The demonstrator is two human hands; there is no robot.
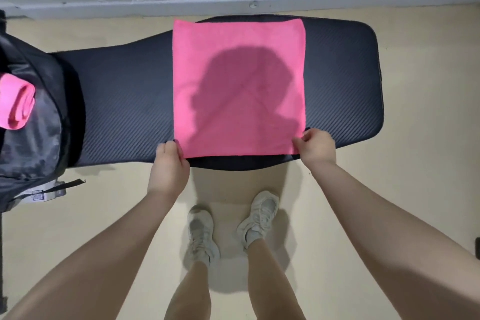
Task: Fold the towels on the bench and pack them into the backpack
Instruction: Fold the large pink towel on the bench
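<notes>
At the far left an open black backpack [33, 101] stands against the end of the tabletop [124, 101], with a rolled pink towel [15, 104] sitting in its mouth. A second pink towel [239, 86] lies spread flat across the middle of the dark padded tabletop. The left hand [170, 163] pinches the towel's near left corner, fingers curled around the edge. The right hand [318, 147] pinches the near right corner the same way. Below, two pale sneakers [200, 231] stand on the beige floor [337, 228].
</notes>
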